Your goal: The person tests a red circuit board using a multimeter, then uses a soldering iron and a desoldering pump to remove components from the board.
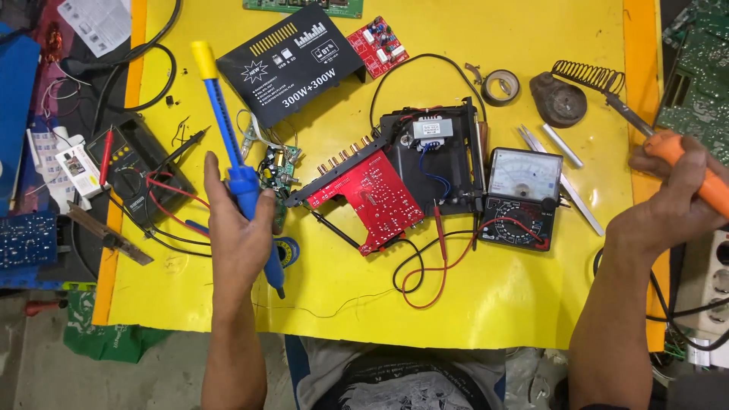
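My left hand (237, 228) grips a blue desoldering pump (241, 176) with a yellow plunger top, held upright over the yellow table (486, 296). At the right edge my right hand (672, 193) holds an orange-handled soldering iron (680, 156), its metal tip pointing toward the coiled iron stand (566, 93). Between the hands lies a red circuit board (376, 197) hinged out of a black amplifier chassis (437, 163) with a transformer inside. A small green circuit board (277, 168) sits just right of the pump.
An analog multimeter (520, 199) with red and black leads lies right of the chassis. A black digital multimeter (133, 171) sits at left. A black cover panel (292, 61), a small red board (377, 45), a tape roll (501, 86), tweezers (562, 175) and a power strip (710, 281) surround them.
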